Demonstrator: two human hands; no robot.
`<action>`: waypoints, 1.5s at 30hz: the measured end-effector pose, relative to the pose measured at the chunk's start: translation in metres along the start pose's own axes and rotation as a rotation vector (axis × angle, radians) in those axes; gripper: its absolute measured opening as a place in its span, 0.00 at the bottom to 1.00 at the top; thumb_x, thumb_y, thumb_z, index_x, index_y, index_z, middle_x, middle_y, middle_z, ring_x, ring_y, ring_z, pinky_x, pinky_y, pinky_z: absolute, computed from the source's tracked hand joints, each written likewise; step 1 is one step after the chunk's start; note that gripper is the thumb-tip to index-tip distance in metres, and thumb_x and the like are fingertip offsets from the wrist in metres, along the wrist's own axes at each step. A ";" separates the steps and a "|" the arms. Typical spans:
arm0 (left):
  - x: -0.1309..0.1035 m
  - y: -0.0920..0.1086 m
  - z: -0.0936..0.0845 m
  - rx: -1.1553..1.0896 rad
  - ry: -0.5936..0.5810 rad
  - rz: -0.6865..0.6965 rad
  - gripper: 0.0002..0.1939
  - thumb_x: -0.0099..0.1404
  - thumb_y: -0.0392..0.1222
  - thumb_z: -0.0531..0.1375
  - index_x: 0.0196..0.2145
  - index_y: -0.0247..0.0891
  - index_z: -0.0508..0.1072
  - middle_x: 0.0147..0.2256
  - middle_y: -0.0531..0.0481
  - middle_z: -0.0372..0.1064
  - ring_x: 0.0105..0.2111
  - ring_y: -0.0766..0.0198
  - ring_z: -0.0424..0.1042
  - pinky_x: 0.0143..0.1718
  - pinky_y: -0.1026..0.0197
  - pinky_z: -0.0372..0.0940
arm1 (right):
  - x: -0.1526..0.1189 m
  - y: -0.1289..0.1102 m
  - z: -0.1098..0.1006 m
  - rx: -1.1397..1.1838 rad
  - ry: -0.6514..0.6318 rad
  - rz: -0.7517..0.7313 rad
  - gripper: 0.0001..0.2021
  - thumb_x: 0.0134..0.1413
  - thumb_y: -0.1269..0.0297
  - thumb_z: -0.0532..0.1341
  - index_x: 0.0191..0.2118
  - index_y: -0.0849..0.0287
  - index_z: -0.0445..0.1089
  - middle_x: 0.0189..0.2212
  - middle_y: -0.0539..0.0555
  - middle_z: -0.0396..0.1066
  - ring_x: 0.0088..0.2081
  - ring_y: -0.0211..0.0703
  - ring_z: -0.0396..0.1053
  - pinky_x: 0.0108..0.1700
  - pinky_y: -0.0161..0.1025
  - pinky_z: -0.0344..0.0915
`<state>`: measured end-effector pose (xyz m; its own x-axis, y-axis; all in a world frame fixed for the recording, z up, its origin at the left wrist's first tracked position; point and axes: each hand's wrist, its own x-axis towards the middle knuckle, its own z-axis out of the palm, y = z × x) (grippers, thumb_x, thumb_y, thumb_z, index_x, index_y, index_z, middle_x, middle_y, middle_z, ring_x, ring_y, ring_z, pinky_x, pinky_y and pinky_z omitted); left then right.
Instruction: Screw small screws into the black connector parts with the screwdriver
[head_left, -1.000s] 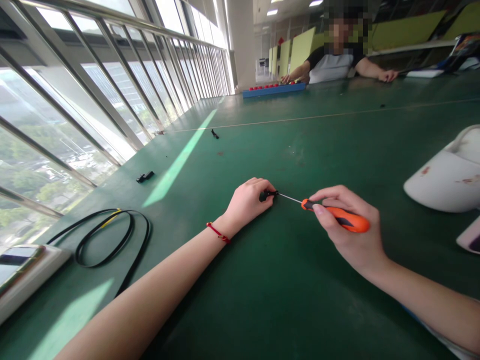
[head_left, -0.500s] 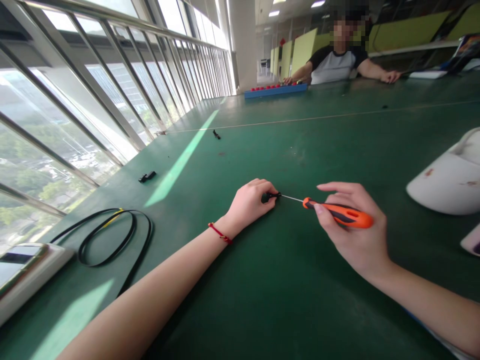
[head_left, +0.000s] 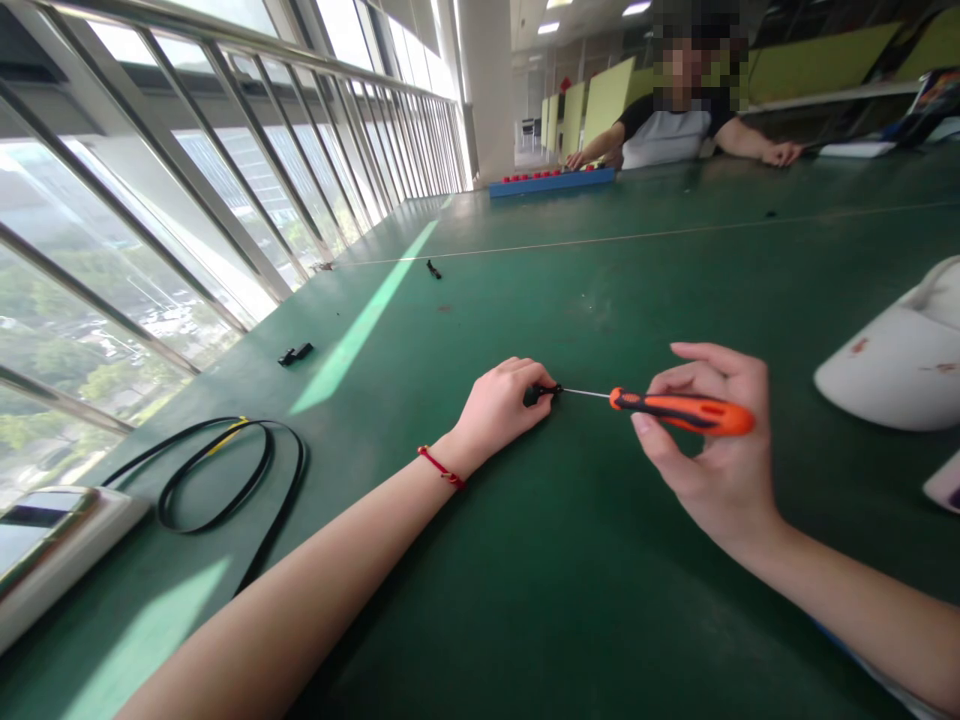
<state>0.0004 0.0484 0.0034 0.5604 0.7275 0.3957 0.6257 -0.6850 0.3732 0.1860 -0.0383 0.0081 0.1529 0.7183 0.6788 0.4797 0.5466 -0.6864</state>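
My left hand, with a red cord bracelet at the wrist, rests on the green table and pinches a small black part; the fingers cover much of it, so its kind is unclear. An orange and black screwdriver lies nearly level, its thin metal shaft pointing left with the tip at the black part. My right hand has the screwdriver's handle between thumb and fingers, the index finger raised off it.
A black strap lies coiled at left, near a phone on a white box. Small black pieces lie beyond. At right stands a white object. Across the table, a person sits by a blue tray. Metal railing runs left.
My right hand has shifted slightly up and its fingers have changed position on the handle; the screwdriver has turned and its handle end sits higher. My left hand stays put on the black part.
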 end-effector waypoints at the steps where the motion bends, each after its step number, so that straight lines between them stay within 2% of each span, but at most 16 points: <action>1: 0.000 0.000 0.000 0.000 0.001 0.002 0.06 0.58 0.34 0.57 0.33 0.38 0.72 0.34 0.51 0.73 0.37 0.62 0.69 0.40 0.61 0.66 | 0.000 -0.001 0.000 -0.024 -0.029 0.019 0.16 0.47 0.66 0.64 0.44 0.52 0.64 0.27 0.49 0.65 0.26 0.40 0.68 0.29 0.39 0.68; 4: 0.000 0.000 0.000 0.002 0.000 0.008 0.06 0.58 0.34 0.56 0.33 0.37 0.72 0.34 0.50 0.72 0.37 0.62 0.69 0.40 0.61 0.66 | -0.001 -0.004 -0.001 -0.075 -0.088 0.056 0.09 0.50 0.65 0.62 0.40 0.53 0.66 0.21 0.47 0.63 0.23 0.38 0.65 0.24 0.36 0.65; 10: 0.001 0.000 0.000 0.005 -0.009 0.008 0.06 0.58 0.33 0.56 0.33 0.38 0.71 0.34 0.50 0.72 0.37 0.62 0.69 0.40 0.61 0.66 | -0.001 -0.002 0.001 0.031 0.016 -0.012 0.23 0.45 0.68 0.65 0.48 0.52 0.60 0.32 0.51 0.66 0.33 0.43 0.69 0.36 0.43 0.70; 15: 0.001 0.001 0.000 0.010 -0.001 -0.007 0.05 0.58 0.34 0.56 0.33 0.38 0.71 0.34 0.50 0.72 0.37 0.62 0.69 0.40 0.60 0.66 | -0.002 -0.005 0.001 -0.046 -0.109 0.071 0.06 0.51 0.65 0.62 0.37 0.53 0.66 0.18 0.45 0.62 0.21 0.37 0.65 0.24 0.35 0.64; 17: 0.001 0.001 0.000 0.008 -0.002 -0.007 0.05 0.58 0.34 0.56 0.33 0.38 0.71 0.34 0.50 0.72 0.37 0.62 0.69 0.39 0.60 0.66 | -0.002 -0.005 0.001 -0.037 -0.070 0.034 0.09 0.50 0.67 0.63 0.38 0.53 0.66 0.22 0.47 0.64 0.24 0.38 0.67 0.27 0.36 0.66; 20: 0.001 0.001 0.000 0.004 -0.003 -0.008 0.05 0.57 0.34 0.57 0.33 0.37 0.71 0.33 0.50 0.72 0.36 0.61 0.69 0.39 0.60 0.66 | -0.002 -0.003 0.001 0.013 0.028 -0.019 0.20 0.44 0.70 0.65 0.45 0.53 0.63 0.34 0.51 0.66 0.33 0.41 0.69 0.34 0.39 0.69; 22: 0.001 0.001 0.001 -0.001 -0.001 -0.012 0.05 0.57 0.34 0.57 0.33 0.37 0.71 0.33 0.50 0.72 0.36 0.62 0.69 0.39 0.60 0.66 | -0.002 -0.003 0.001 -0.001 -0.004 -0.007 0.20 0.44 0.68 0.66 0.45 0.53 0.63 0.30 0.49 0.66 0.30 0.41 0.68 0.33 0.39 0.68; 25: 0.001 0.000 0.001 -0.013 -0.007 -0.016 0.06 0.58 0.34 0.57 0.34 0.38 0.72 0.34 0.50 0.72 0.37 0.62 0.69 0.39 0.61 0.66 | -0.003 -0.004 0.000 -0.102 -0.111 0.030 0.08 0.49 0.65 0.63 0.37 0.53 0.67 0.20 0.46 0.64 0.23 0.38 0.65 0.29 0.38 0.66; 27: 0.001 0.000 0.000 -0.016 -0.012 -0.012 0.06 0.58 0.34 0.57 0.34 0.38 0.72 0.34 0.50 0.72 0.37 0.62 0.69 0.39 0.61 0.66 | -0.003 -0.004 0.000 -0.116 -0.079 0.026 0.06 0.50 0.65 0.63 0.36 0.53 0.67 0.23 0.48 0.67 0.26 0.39 0.67 0.30 0.38 0.66; 30: 0.000 0.000 0.000 -0.017 -0.012 -0.006 0.06 0.58 0.34 0.57 0.34 0.38 0.72 0.34 0.50 0.72 0.36 0.62 0.69 0.39 0.61 0.66 | -0.002 -0.003 0.001 -0.039 0.030 -0.011 0.17 0.46 0.67 0.65 0.43 0.52 0.64 0.33 0.52 0.67 0.33 0.43 0.69 0.34 0.40 0.69; 32: 0.000 0.000 0.000 -0.022 -0.010 -0.002 0.06 0.58 0.34 0.56 0.34 0.37 0.72 0.34 0.50 0.72 0.36 0.62 0.69 0.39 0.61 0.66 | -0.001 -0.003 0.001 -0.005 0.011 -0.007 0.20 0.45 0.67 0.65 0.46 0.52 0.62 0.29 0.49 0.65 0.30 0.42 0.68 0.32 0.40 0.69; 35: 0.000 -0.001 0.001 -0.027 -0.008 0.003 0.06 0.58 0.34 0.56 0.34 0.37 0.72 0.34 0.50 0.72 0.37 0.62 0.69 0.39 0.61 0.66 | -0.001 -0.004 0.000 -0.047 -0.090 0.026 0.13 0.49 0.65 0.63 0.42 0.52 0.64 0.19 0.45 0.60 0.22 0.39 0.64 0.26 0.38 0.65; 38: 0.001 -0.001 0.001 -0.023 -0.012 -0.001 0.06 0.58 0.34 0.57 0.34 0.37 0.72 0.34 0.50 0.72 0.36 0.62 0.69 0.39 0.61 0.66 | -0.001 -0.004 0.000 -0.082 -0.053 -0.008 0.10 0.50 0.66 0.63 0.39 0.54 0.66 0.23 0.47 0.64 0.25 0.38 0.67 0.27 0.37 0.66; 41: 0.000 0.000 0.001 -0.023 -0.015 -0.005 0.06 0.58 0.34 0.57 0.34 0.37 0.72 0.34 0.50 0.72 0.37 0.62 0.69 0.39 0.61 0.65 | 0.000 -0.002 0.002 -0.038 0.036 -0.045 0.17 0.46 0.68 0.65 0.44 0.54 0.64 0.30 0.50 0.66 0.28 0.39 0.68 0.31 0.39 0.68; 43: 0.000 0.000 0.001 -0.027 -0.014 -0.005 0.06 0.58 0.34 0.57 0.34 0.37 0.72 0.34 0.50 0.72 0.37 0.62 0.69 0.39 0.61 0.65 | 0.000 -0.001 0.002 -0.035 0.007 -0.020 0.16 0.46 0.67 0.65 0.43 0.53 0.64 0.27 0.49 0.65 0.25 0.39 0.67 0.29 0.39 0.67; 45: 0.000 0.000 0.001 -0.027 -0.012 -0.005 0.06 0.58 0.34 0.57 0.34 0.37 0.72 0.34 0.50 0.72 0.37 0.62 0.69 0.39 0.61 0.66 | -0.001 -0.001 0.001 -0.078 -0.056 0.006 0.10 0.49 0.65 0.64 0.39 0.53 0.66 0.22 0.46 0.64 0.22 0.38 0.66 0.27 0.39 0.65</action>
<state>0.0012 0.0481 0.0026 0.5637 0.7315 0.3835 0.6140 -0.6817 0.3978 0.1843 -0.0389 0.0081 0.1082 0.7458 0.6574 0.5453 0.5084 -0.6665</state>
